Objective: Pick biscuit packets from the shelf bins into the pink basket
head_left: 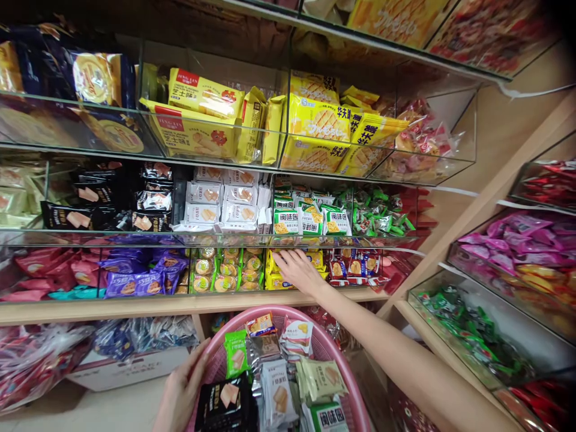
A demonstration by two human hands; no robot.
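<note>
We are reaching our right hand (pixel 297 271), fingers spread, into the yellow snack packets (pixel 275 281) at frame centre, partly hidden behind it. Our left hand (pixel 182 390) is gripping the pink basket (pixel 330 348) rim at lower centre, cut off below.

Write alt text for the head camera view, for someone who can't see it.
A person's right hand reaches into a clear shelf bin of yellow snack packets, while the left hand grips the rim of a pink basket filled with assorted snack packs. Glass-fronted shelves of packaged biscuits and sweets surround them.
</note>
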